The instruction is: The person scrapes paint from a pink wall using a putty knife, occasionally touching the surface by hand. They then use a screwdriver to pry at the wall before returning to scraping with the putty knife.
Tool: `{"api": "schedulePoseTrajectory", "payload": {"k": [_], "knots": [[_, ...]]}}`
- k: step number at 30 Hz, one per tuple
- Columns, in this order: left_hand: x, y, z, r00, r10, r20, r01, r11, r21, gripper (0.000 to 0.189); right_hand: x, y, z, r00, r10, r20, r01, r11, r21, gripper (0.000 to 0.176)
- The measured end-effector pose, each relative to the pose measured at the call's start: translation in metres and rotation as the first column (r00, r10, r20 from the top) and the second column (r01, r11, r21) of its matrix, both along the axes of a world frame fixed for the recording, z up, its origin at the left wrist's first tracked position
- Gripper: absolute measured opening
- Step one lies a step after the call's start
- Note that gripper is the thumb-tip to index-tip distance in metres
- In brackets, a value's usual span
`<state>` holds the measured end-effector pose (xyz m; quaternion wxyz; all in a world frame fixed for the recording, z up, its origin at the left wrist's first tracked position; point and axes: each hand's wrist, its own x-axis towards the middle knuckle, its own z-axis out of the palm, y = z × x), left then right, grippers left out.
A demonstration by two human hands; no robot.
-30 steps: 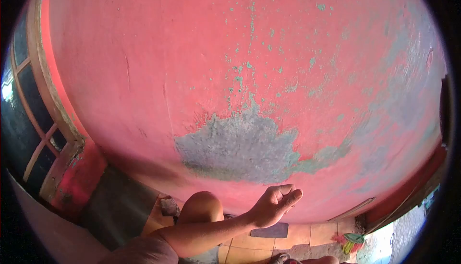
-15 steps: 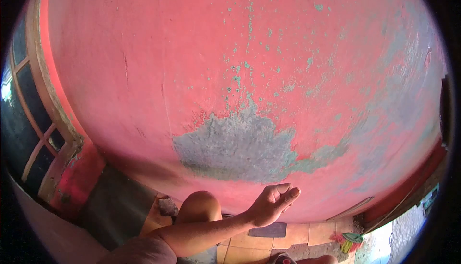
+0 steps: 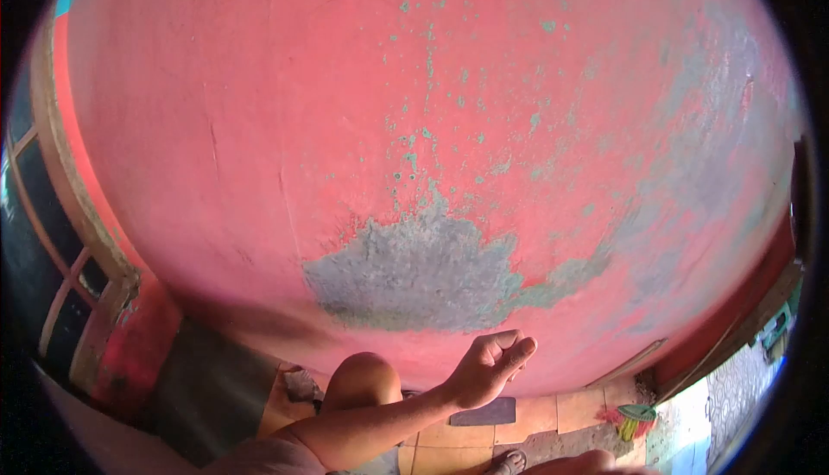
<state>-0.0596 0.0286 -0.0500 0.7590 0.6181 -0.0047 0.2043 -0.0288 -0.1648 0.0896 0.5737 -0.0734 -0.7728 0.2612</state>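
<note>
My left hand [image 3: 494, 369] is raised in front of the lower part of a pink wall [image 3: 242, 129], below a grey patch of peeled paint [image 3: 414, 272]. Its fingers are curled, with the thumb pressed against them; anything inside is hidden. The left forearm crosses in front of a bent knee [image 3: 367, 378]. At the bottom edge, a cut-off skin-coloured shape [image 3: 583, 463] may be my right hand, but its fingers cannot be made out. Beside that shape is a foot in a sandal [image 3: 511, 460].
A barred window [image 3: 52, 207] is at the left. Dark tiles [image 3: 211, 380] and orange tiles [image 3: 442, 459] cover the floor. A dark flat piece [image 3: 484, 412] lies near the wall. A green, red and yellow object [image 3: 633, 421], perhaps a broom, is at the lower right.
The camera view has shifted slightly, with the wall's marks now further left. My left hand keeps nearly the same place and curled pose. More of the sandalled foot and the bottom-edge shape shows.
</note>
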Motion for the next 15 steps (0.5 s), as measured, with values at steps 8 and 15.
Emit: {"api": "schedulePoseTrajectory", "payload": {"k": [8,15], "knots": [[-0.012,-0.001,0.013,0.999,-0.002,0.042,0.001,0.999,0.038,0.046,0.01,0.029,-0.035,0.18,-0.977,-0.116,0.389,0.179,-0.904,0.034],[-0.014,-0.003,0.026,0.988,0.059,0.139,-0.066,0.997,0.046,0.028,0.022,0.049,-0.044,0.397,-0.917,0.049,0.423,0.136,-0.896,0.026]]}}
